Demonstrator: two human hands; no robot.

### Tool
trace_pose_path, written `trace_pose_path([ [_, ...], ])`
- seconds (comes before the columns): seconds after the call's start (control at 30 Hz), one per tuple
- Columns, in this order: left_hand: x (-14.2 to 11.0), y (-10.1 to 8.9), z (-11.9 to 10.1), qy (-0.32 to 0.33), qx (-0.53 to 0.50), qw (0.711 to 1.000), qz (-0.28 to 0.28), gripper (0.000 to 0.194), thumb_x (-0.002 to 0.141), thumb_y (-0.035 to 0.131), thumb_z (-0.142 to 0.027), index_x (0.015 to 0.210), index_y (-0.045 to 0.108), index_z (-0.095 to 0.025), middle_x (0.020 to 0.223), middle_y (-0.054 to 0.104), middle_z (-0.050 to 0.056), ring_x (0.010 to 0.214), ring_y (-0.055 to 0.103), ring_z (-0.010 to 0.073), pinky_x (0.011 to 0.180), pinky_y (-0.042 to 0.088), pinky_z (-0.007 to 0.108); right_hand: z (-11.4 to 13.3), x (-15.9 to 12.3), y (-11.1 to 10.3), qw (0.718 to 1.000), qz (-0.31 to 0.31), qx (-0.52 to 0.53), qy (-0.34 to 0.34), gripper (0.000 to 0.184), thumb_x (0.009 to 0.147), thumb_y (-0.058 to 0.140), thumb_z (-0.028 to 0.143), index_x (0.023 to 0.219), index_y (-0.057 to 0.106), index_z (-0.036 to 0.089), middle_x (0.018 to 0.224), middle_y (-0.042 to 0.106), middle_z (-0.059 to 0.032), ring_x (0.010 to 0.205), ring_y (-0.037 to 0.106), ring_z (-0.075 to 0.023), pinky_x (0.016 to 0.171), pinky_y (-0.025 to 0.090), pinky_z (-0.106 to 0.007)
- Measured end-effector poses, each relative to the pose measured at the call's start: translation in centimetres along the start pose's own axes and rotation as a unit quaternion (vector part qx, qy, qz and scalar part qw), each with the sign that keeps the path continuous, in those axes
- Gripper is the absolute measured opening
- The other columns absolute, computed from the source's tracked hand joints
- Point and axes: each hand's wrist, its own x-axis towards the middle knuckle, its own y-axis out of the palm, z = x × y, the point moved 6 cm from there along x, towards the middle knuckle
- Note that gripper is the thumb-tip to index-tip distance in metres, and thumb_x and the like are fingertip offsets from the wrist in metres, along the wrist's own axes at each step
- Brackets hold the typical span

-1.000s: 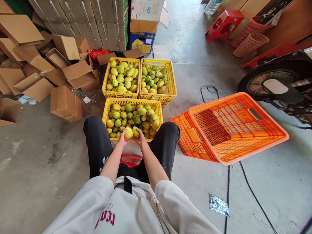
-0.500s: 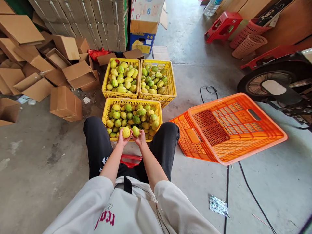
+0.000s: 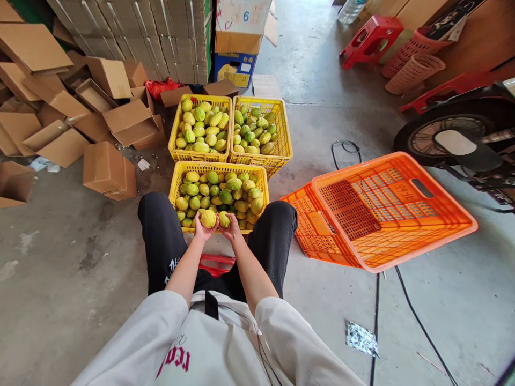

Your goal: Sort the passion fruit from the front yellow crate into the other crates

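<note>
My left hand [image 3: 204, 231] is closed around a round yellow lemon-like fruit [image 3: 208, 219], cupping it from below. Beside it, my right hand [image 3: 232, 230] grips a smaller yellow-green lemon-like fruit [image 3: 224, 219]. The two fruits are close together, over the front edge of a yellow crate [image 3: 265, 185]. Many more oval fruits [image 3: 215, 190], from green to yellow, are heaped inside that crate, between my knees.
Two more yellow crates [image 3: 201, 157] [image 3: 285, 134] of similar fruit stand behind the front one. An orange crate [image 3: 322, 241] lies tilted at right, near a motorbike wheel [image 3: 438, 131]. Cardboard boxes [image 3: 108, 169] pile up at left. Black cables [image 3: 418, 316] cross the floor.
The fruit in my right hand has turned and dropped slightly, and now shows a yellower side. The fruit in my left hand has also turned a little. Both hands still hold their fruit.
</note>
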Motion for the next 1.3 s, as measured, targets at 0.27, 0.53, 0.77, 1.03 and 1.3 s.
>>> trace_pose_path([
  [0.27, 0.46, -0.38, -0.21, 0.029, 0.009, 1.0, 0.001, 0.053, 0.097, 0.037, -0.038, 0.134, 0.055, -0.005, 0.09, 0.075, 0.018, 0.079, 0.074, 0.025, 0.069, 0.063, 0.035, 0.34, 0.23, -0.11, 0.999, 0.0, 0.04, -0.022, 0.034, 0.095, 0.038, 0.037, 0.11, 0.062, 0.016, 0.073, 0.072, -0.0054, 0.057, 0.069, -0.0188, 0.052, 0.059, -0.029],
  [0.53, 0.51, -0.26, -0.06, 0.02, 0.036, 0.999, -0.013, 0.041, 0.098, 0.047, -0.043, 0.118, 0.063, -0.011, 0.084, 0.075, 0.012, 0.07, 0.073, 0.0201, 0.063, 0.063, 0.03, 0.12, -0.11, 0.35, 0.999, 0.004, 0.047, -0.006, 0.032, 0.095, 0.043, 0.03, 0.111, 0.063, 0.012, 0.071, 0.071, -0.0058, 0.055, 0.067, -0.0166, 0.048, 0.057, -0.024],
  [0.77, 0.82, -0.53, -0.05, 0.011, 0.043, 0.999, -0.021, 0.042, 0.099, 0.046, -0.043, 0.12, 0.063, -0.01, 0.081, 0.074, 0.011, 0.067, 0.072, 0.0199, 0.06, 0.063, 0.03, 0.11, -0.46, 0.58, 1.0, 0.006, 0.029, -0.005, 0.024, 0.091, 0.055, 0.027, 0.109, 0.063, 0.014, 0.069, 0.071, -0.0043, 0.053, 0.066, -0.0148, 0.046, 0.057, -0.022],
  [1.03, 0.91, -0.39, -0.03, 0.009, 0.018, 1.0, -0.004, 0.042, 0.098, 0.048, -0.043, 0.124, 0.061, -0.012, 0.09, 0.074, 0.011, 0.077, 0.073, 0.0195, 0.066, 0.064, 0.029, 0.36, -0.69, 0.59, 0.999, -0.01, 0.022, -0.03, 0.03, 0.086, 0.058, 0.019, 0.115, 0.06, 0.02, 0.078, 0.074, -0.0012, 0.057, 0.07, -0.0138, 0.05, 0.058, -0.021],
  [1.3, 0.85, -0.44, -0.01, 0.009, 0.002, 1.0, 0.0, 0.048, 0.098, 0.047, -0.044, 0.127, 0.059, -0.009, 0.088, 0.074, 0.012, 0.074, 0.073, 0.0202, 0.065, 0.063, 0.03, 0.41, -0.57, 0.47, 0.999, 0.002, 0.024, -0.034, 0.028, 0.088, 0.052, 0.026, 0.114, 0.061, 0.02, 0.082, 0.076, -0.004, 0.063, 0.072, -0.0176, 0.05, 0.058, -0.025],
])
